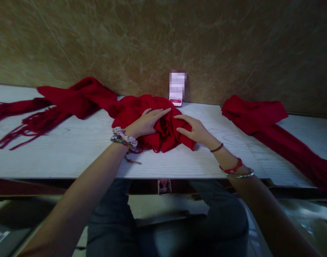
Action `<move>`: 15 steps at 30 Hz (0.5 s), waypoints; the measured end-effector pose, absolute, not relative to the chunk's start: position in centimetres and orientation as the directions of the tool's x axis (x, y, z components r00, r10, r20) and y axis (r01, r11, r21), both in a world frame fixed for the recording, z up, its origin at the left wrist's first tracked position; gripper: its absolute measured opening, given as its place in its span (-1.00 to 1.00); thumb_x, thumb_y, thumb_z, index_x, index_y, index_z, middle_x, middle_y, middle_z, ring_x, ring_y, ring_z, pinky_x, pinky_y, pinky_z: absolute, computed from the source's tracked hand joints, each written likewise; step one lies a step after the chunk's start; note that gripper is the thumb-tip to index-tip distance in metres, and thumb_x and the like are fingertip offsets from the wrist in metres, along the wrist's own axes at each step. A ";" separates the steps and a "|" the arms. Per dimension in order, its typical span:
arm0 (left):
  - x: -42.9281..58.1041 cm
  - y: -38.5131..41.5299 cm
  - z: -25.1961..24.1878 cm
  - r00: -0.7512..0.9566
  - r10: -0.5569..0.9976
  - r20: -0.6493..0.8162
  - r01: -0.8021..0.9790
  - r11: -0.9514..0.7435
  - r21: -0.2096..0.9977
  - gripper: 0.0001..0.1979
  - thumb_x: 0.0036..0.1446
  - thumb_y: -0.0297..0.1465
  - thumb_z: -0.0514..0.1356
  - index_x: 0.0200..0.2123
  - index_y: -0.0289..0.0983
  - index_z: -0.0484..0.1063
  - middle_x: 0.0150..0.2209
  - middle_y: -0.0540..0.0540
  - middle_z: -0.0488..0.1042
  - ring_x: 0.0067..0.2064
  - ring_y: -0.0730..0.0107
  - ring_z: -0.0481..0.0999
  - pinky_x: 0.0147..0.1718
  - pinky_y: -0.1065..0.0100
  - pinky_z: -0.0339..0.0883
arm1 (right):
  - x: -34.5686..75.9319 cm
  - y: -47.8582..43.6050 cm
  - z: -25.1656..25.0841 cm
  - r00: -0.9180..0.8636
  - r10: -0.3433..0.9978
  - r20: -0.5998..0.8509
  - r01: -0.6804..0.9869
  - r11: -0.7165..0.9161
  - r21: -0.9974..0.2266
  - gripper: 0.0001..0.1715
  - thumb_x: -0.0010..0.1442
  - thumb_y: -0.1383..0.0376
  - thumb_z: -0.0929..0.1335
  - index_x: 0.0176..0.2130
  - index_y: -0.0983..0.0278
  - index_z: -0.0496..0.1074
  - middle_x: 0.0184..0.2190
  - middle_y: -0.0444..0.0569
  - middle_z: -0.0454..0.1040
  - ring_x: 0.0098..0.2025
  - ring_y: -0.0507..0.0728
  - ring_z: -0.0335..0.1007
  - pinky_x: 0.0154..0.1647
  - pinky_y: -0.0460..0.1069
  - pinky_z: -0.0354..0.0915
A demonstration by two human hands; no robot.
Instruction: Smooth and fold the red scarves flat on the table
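Note:
A red scarf lies bunched in a round heap at the middle of the white wooden table, with a rosette-like swirl of folds at its centre. My left hand rests flat on the heap's left side, fingers stretched toward the swirl. On the right side, my right hand touches the cloth with fingers apart and slightly bent. Some fringe pokes out at the heap's front edge. A length of red fringed scarf reaches left from the heap; whether it is one piece with the heap I cannot tell.
Another red scarf lies folded on the table's right side, its end trailing to the front right. A phone with a blurred screen leans on the brown marbled wall. A small card shows below the table's front edge.

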State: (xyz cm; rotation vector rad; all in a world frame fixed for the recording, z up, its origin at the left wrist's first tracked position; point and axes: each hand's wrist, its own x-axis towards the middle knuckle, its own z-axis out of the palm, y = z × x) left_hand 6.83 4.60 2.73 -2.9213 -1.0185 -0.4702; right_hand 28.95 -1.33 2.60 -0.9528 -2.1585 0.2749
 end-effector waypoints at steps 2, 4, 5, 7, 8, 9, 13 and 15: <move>7.0 4.9 2.6 0.751 0.607 0.259 0.611 -0.788 0.076 -0.31 -0.11 -0.53 0.10 0.17 -0.26 0.10 -0.05 -0.16 0.38 0.01 0.18 0.33 0.06 0.14 0.06 | 29.7 -0.5 2.3 -0.269 0.769 0.580 0.567 0.613 -0.550 -0.70 0.15 0.22 0.24 -0.11 0.22 0.35 -0.14 -0.01 0.46 -0.09 0.13 0.37 -0.03 0.09 0.28; 7.1 5.1 2.7 0.755 0.590 0.285 0.594 -0.800 0.084 -0.43 -0.13 -0.56 0.08 0.04 -0.29 0.29 -0.15 -0.16 0.43 -0.07 0.21 0.39 -0.01 0.23 0.16 | 30.6 0.5 1.8 -0.097 0.810 0.578 0.591 0.514 -0.622 -0.72 0.16 0.23 0.21 -0.14 0.23 0.35 -0.21 0.00 0.46 -0.17 0.12 0.39 -0.12 0.08 0.33; 7.0 5.1 2.8 0.755 0.578 0.309 0.580 -0.809 0.096 -0.47 -0.14 -0.57 0.07 -0.01 -0.29 0.34 -0.16 -0.15 0.43 -0.08 0.23 0.39 -0.05 0.26 0.20 | 31.1 1.0 1.5 -0.045 0.823 0.566 0.615 0.469 -0.633 -0.71 0.15 0.25 0.22 -0.12 0.24 0.34 -0.21 0.01 0.45 -0.19 0.12 0.39 -0.14 0.08 0.33; 6.8 5.0 3.3 0.749 0.566 0.345 0.562 -0.818 0.123 -0.52 -0.13 -0.58 0.05 -0.06 -0.28 0.38 -0.15 -0.14 0.42 -0.09 0.27 0.40 -0.08 0.31 0.23 | 31.9 1.8 0.7 -0.036 0.842 0.539 0.691 0.410 -0.595 -0.64 0.08 0.29 0.27 -0.08 0.26 0.33 -0.17 0.06 0.42 -0.16 0.15 0.36 -0.10 0.11 0.31; 6.6 4.9 3.6 0.749 0.570 0.338 0.565 -0.816 0.125 -0.53 -0.13 -0.58 0.04 -0.08 -0.27 0.39 -0.16 -0.12 0.42 -0.10 0.29 0.41 -0.08 0.33 0.24 | 32.3 2.2 0.3 -0.069 0.849 0.523 0.732 0.400 -0.552 -0.60 0.04 0.32 0.29 -0.07 0.27 0.33 -0.14 0.08 0.40 -0.12 0.16 0.33 -0.05 0.13 0.28; 6.3 4.7 3.8 0.754 0.581 0.307 0.577 -0.809 0.116 -0.54 -0.13 -0.59 0.04 -0.10 -0.25 0.40 -0.16 -0.10 0.43 -0.11 0.31 0.41 -0.09 0.35 0.25 | 32.5 2.4 -0.1 -0.113 0.854 0.507 0.765 0.401 -0.504 -0.57 0.01 0.35 0.31 -0.06 0.28 0.34 -0.13 0.10 0.38 -0.08 0.18 0.31 0.00 0.15 0.24; 4.6 4.5 4.8 0.756 0.649 0.087 0.646 -0.761 0.065 -0.64 -0.11 -0.53 0.10 -0.19 -0.17 0.44 -0.24 -0.02 0.47 -0.21 0.33 0.45 -0.16 0.38 0.29 | 32.9 2.8 -1.0 -0.235 0.863 0.447 0.813 0.426 -0.396 -0.59 0.01 0.41 0.30 -0.09 0.27 0.39 -0.08 0.12 0.34 0.00 0.20 0.26 0.09 0.16 0.17; 4.0 4.5 5.0 0.750 0.658 0.066 0.652 -0.752 0.093 -0.67 -0.08 -0.39 0.18 -0.16 -0.17 0.43 -0.21 -0.04 0.46 -0.21 0.30 0.45 -0.17 0.36 0.30 | 32.9 2.9 -1.0 -0.268 0.860 0.435 0.806 0.447 -0.388 -0.60 0.03 0.41 0.28 -0.09 0.26 0.40 -0.07 0.11 0.34 0.00 0.18 0.27 0.08 0.14 0.18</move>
